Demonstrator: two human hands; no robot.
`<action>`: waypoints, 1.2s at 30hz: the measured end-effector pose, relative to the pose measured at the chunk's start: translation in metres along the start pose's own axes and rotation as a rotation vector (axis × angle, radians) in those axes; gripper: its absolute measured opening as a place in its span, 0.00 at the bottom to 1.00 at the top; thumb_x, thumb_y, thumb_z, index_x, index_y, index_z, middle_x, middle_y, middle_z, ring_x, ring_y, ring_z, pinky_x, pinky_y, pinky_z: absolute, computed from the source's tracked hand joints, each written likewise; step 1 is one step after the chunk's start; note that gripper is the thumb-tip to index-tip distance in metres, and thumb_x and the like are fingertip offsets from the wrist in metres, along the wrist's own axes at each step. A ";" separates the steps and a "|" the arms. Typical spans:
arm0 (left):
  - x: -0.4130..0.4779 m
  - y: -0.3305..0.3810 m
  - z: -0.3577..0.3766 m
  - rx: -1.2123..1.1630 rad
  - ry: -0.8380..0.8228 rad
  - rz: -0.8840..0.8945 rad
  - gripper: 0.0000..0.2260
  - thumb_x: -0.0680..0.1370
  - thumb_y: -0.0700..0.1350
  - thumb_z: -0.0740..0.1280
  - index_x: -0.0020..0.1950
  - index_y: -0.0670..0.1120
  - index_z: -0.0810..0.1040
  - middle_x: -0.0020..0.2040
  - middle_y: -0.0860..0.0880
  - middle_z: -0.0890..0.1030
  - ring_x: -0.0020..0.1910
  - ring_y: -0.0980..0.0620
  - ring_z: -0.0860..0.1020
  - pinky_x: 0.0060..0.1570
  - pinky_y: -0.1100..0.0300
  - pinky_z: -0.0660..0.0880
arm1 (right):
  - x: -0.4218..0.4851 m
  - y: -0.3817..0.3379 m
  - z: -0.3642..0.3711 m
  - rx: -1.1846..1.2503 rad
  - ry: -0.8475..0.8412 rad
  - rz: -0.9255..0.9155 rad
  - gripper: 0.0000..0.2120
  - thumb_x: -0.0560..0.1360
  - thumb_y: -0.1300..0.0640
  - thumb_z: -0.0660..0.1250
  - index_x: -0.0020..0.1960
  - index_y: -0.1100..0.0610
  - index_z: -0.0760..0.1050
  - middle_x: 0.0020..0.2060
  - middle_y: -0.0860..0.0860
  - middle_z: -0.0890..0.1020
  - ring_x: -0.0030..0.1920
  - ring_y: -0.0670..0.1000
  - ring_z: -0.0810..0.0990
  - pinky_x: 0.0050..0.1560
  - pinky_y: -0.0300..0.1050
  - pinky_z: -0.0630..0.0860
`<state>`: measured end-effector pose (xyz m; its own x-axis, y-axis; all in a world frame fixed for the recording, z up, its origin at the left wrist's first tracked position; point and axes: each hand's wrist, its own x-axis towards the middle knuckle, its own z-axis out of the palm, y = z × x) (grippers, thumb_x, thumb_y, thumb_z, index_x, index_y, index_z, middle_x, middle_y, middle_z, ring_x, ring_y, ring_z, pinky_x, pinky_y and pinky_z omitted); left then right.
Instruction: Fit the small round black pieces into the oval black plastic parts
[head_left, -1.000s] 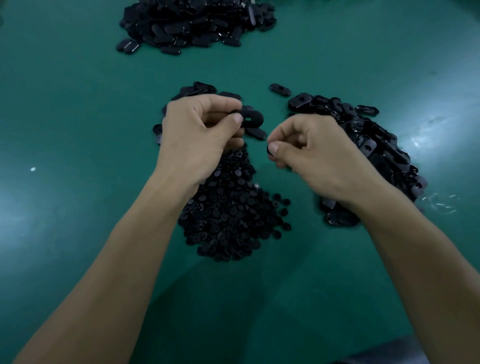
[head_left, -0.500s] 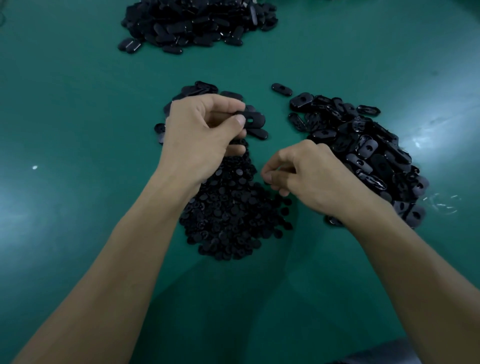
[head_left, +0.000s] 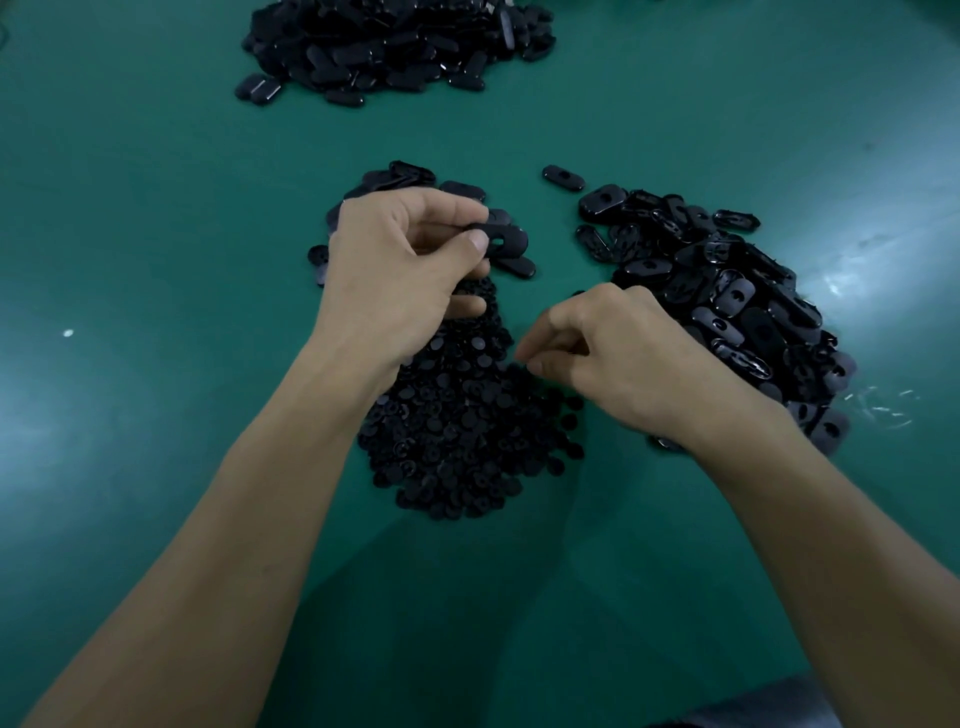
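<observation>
Head camera is showing the left hand (head_left: 400, 270) pinching a smooth oval black part (head_left: 506, 241) above the heap of small round pieces (head_left: 457, 436), its long axis lying left-to-right. The right hand (head_left: 623, 358) is curling its fingertips at that heap, and I cannot tell whether they are grasping anything.

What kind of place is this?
Probably a factory or workshop assembly bench. Big heaps of identical oval black parts and a pile of small round pieces lie on a green work surface, and the left hand holds one oval part.
</observation>
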<state>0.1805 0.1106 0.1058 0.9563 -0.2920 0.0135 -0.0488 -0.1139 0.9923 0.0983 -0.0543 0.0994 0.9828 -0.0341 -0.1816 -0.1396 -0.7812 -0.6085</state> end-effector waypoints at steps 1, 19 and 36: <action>0.000 0.000 0.000 0.000 -0.001 0.001 0.05 0.79 0.36 0.71 0.51 0.45 0.84 0.39 0.51 0.84 0.40 0.54 0.85 0.35 0.61 0.82 | 0.000 0.000 0.000 -0.014 -0.001 -0.012 0.08 0.79 0.61 0.70 0.51 0.49 0.85 0.38 0.41 0.82 0.38 0.33 0.79 0.39 0.22 0.70; -0.002 0.000 0.003 -0.029 -0.046 0.020 0.06 0.77 0.35 0.72 0.46 0.47 0.83 0.35 0.50 0.85 0.37 0.52 0.85 0.37 0.60 0.82 | 0.002 -0.017 -0.016 0.434 0.264 -0.119 0.10 0.81 0.60 0.65 0.47 0.46 0.77 0.38 0.46 0.82 0.38 0.40 0.80 0.39 0.34 0.75; -0.003 0.002 0.004 -0.038 -0.055 0.036 0.07 0.76 0.32 0.73 0.46 0.45 0.84 0.35 0.50 0.85 0.36 0.51 0.85 0.38 0.60 0.82 | 0.003 -0.019 -0.021 0.536 0.326 -0.049 0.07 0.77 0.64 0.73 0.48 0.54 0.78 0.37 0.49 0.87 0.38 0.48 0.87 0.43 0.38 0.81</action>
<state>0.1761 0.1077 0.1072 0.9367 -0.3473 0.0439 -0.0712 -0.0662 0.9953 0.1065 -0.0532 0.1267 0.9642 -0.2606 0.0501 -0.0514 -0.3687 -0.9281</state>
